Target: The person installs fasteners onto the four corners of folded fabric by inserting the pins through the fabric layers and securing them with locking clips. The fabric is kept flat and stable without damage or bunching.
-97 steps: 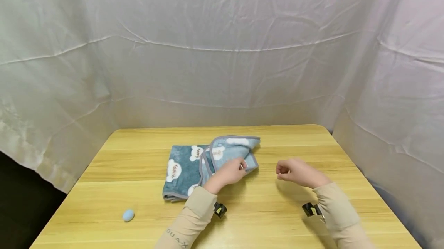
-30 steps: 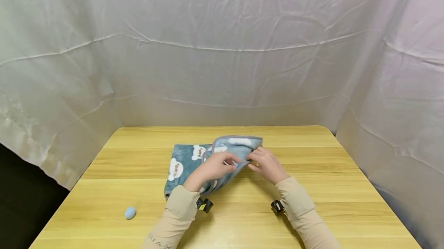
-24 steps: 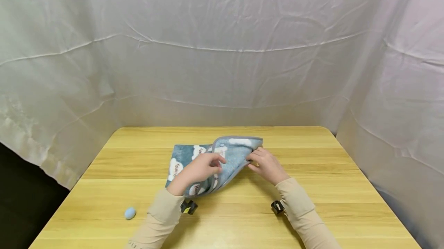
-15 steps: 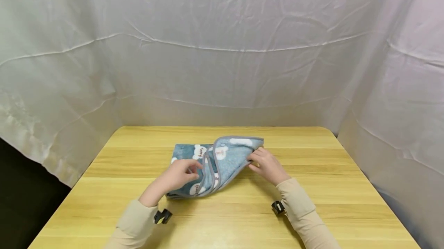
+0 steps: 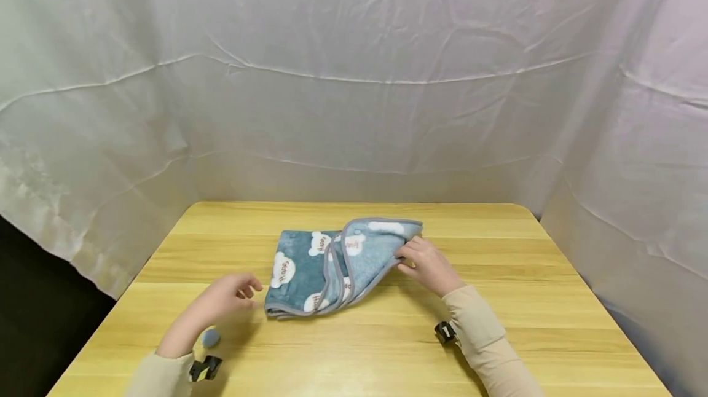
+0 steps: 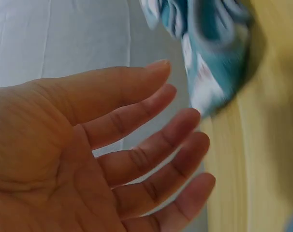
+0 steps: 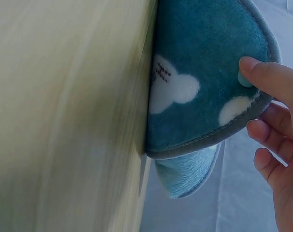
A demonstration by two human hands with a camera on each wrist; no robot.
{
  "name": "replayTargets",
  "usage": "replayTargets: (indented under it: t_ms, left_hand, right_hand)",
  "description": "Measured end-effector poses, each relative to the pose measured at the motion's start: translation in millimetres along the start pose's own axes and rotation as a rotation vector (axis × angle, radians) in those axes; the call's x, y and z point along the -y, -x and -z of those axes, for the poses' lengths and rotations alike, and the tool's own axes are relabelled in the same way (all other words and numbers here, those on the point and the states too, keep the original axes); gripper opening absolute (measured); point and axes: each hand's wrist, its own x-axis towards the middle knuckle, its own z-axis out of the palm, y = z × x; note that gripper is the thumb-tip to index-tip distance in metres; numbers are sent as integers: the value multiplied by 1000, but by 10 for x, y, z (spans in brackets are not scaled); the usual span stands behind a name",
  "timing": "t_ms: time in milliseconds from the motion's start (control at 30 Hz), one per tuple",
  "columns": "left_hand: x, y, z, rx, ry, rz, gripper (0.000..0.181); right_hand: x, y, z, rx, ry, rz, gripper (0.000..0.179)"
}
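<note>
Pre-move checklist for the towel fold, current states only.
1. Right hand pinches the lifted corner of the towel: ok.
2. Left hand free, fingers relaxed, holds nothing: ok.
3. Left hand on the towel: not ok, it is beside the towel's near-left corner.
4. Towel fully on the table: ok.
5. Small blue oval object apart from the towel: ok, beside the left wrist.
6. Folded edges aligned: cannot tell.
</note>
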Motion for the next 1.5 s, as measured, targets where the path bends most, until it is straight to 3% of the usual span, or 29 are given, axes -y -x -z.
replayTargets:
  t_ms: [167, 267, 500, 800, 1100, 1333, 1500]
  left_hand:
    - [187, 186, 79, 43, -7, 159, 29]
    - [283, 272, 105, 76, -20, 191, 32]
    - [399, 368, 74, 89, -47, 177, 31]
    - [404, 354, -1, 76, 25, 200, 32]
    - [361, 325, -56, 58, 0, 240, 27]
    - [241, 232, -15, 40, 3, 229, 18]
    - [79, 109, 23, 14, -28, 150, 17]
  right_hand:
    - [10, 6, -3, 10, -8, -6, 20]
    - [17, 8, 0, 13, -10, -10, 20]
    - [19, 0, 16, -3, -6, -5, 19]
    - [10, 5, 23, 1, 6, -3, 20]
    - [27, -6, 40, 4, 5, -3, 19]
    - [23, -13, 37, 2, 7, 7, 19]
    - [18, -5, 32, 4, 8, 11, 19]
